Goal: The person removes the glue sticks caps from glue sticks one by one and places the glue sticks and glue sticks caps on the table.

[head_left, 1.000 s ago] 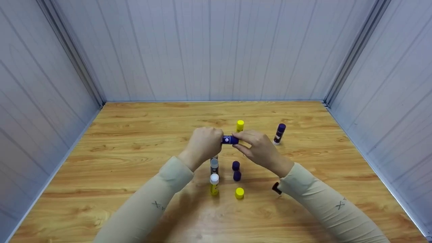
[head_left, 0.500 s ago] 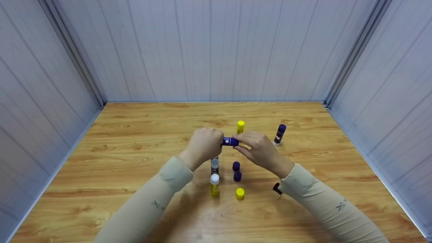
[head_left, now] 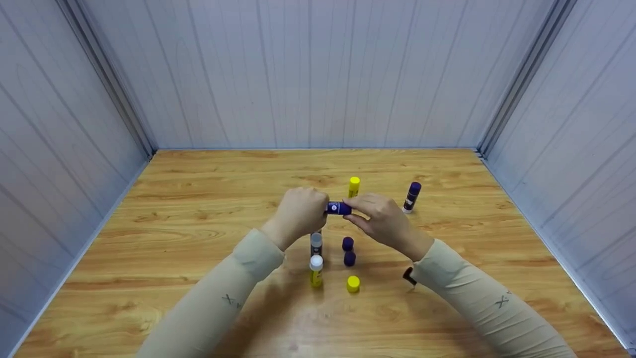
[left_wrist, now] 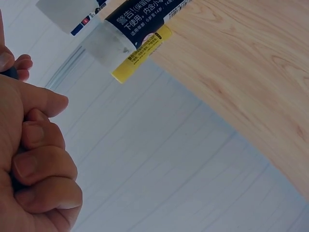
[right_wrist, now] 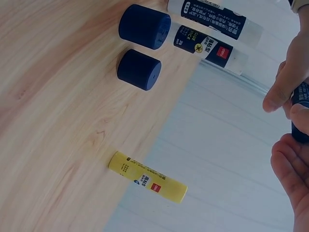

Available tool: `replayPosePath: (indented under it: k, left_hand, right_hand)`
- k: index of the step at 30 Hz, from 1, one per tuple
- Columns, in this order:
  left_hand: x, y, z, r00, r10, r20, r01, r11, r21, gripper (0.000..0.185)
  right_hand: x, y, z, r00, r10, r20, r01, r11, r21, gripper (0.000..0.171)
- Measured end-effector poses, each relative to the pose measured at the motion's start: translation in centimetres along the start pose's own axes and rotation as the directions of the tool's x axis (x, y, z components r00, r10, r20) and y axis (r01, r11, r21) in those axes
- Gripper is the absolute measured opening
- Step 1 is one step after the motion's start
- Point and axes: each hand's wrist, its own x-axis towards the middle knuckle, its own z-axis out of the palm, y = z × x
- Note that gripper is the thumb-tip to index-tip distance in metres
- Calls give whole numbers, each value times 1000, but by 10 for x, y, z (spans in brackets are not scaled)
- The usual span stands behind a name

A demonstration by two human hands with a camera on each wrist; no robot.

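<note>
Head view: both hands meet above the middle of the table [head_left: 189,209], with a blue glue stick [head_left: 339,208] held between them, off the wood and over the other sticks.
Left hand: the left hand [head_left: 299,213] is clenched in a fist around one end of the glue stick; the left wrist view shows the fingers [left_wrist: 41,169] curled tight, with only a sliver of dark stick showing.
Right hand: the right hand [head_left: 381,220] pinches the other end between thumb and fingertips; in the right wrist view the fingertips [right_wrist: 282,92] close on the dark tube [right_wrist: 301,113].
Long axis: the glue stick lies about level, running left to right across the head view, one end in each grip.
Which end points where: I cannot tell the cap end from the base, since both ends are covered.
Below the hands: a grey-capped stick [head_left: 316,244] and a white-topped yellow stick [head_left: 316,271] stand just under the left wrist, with two loose blue caps [head_left: 348,243] and a yellow cap [head_left: 353,283] beside them.
Further off: a yellow stick [head_left: 353,186] and a blue stick [head_left: 412,196] stand behind the hands.
Risk, knocking: a lowered wrist or sleeve would likely tip the upright sticks under it.
Risk, slipping: a sudden parting of the two ends could jerk a hand sideways and drop a piece among the caps.
Risk, rolling: anything that falls is round and may roll across the table.
</note>
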Motion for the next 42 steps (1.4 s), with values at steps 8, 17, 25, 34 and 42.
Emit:
replayPosePath:
  k: [8, 17, 25, 34, 42]
  left_hand:
    - [-2, -7, -5, 999, -24, 44, 27, 996, -80, 10]
    - [-11, -30, -7, 991, -130, 38, 133, 986, -99, 7]
    - [-12, -33, -3, 990, -134, 35, 137, 984, -115, 7]
    - [-12, -34, -4, 981, -180, 67, 191, 949, -249, 12]
    - [-14, -35, -4, 968, -237, 84, 248, 856, -454, 28]
  right_hand:
    - [1, 6, -2, 997, -79, -21, 77, 996, -51, 34]
    - [-14, 27, -8, 997, -43, -63, 36, 994, -108, 36]
    - [-10, 26, -9, 999, 31, 22, -28, 993, -112, 38]
    - [-5, 24, -11, 959, 182, 218, -156, 979, -132, 43]
    - [-3, 27, -2, 933, 196, 300, -182, 980, -73, 31]
